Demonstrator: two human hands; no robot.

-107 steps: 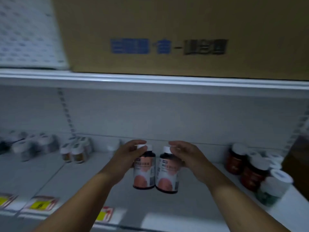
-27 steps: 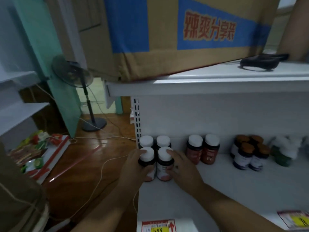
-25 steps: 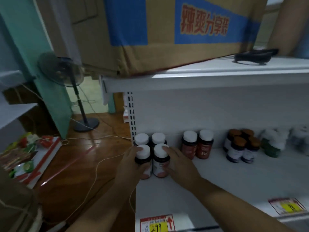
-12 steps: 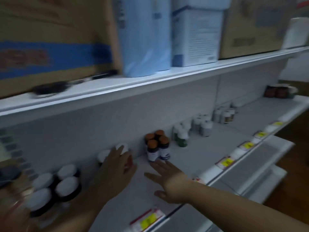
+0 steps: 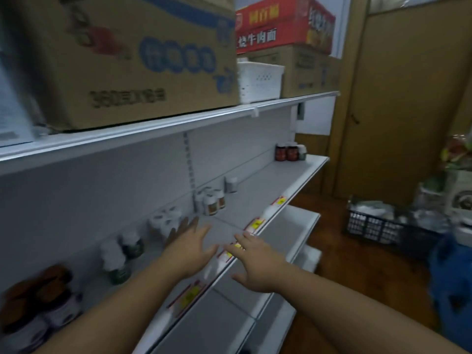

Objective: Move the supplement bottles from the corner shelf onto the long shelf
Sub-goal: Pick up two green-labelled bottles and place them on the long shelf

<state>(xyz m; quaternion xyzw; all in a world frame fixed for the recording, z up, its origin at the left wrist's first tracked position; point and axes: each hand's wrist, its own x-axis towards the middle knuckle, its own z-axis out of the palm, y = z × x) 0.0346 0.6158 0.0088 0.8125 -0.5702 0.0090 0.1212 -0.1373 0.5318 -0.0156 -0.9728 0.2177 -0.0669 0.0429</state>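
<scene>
Both hands are flat and wide open, with fingers spread, and they hold nothing. The left hand [image 5: 190, 247] is out over the white shelf [image 5: 270, 180]. I cannot tell if it touches the shelf or just hangs above it. The right hand [image 5: 256, 261] is near the front edge of the shelf, just over the yellow and red price tags [image 5: 255, 223]. The two hands are near each other but do not touch.

Bottles stand in small groups along the back of the shelf. Close by on the left are dark bottles with brown lids [image 5: 38, 297]. Next come green bottles with white lids [image 5: 120, 254]. Past the left hand's fingers is a bunch of white lids [image 5: 166, 219], too blurry to see well. Farther along are brown bottles with white lids [image 5: 212, 201], and one small bottle [image 5: 231, 183] stands alone behind them. At the far end of the shelf are dark red bottles [image 5: 287, 152], well apart from the hands.

A big brown box [image 5: 122, 57] sits on the shelf above, with a white basket [image 5: 259, 81] beside it. A red box [image 5: 281, 24] rests on another brown box farther back. On the floor to the right is a black crate [image 5: 378, 223].
</scene>
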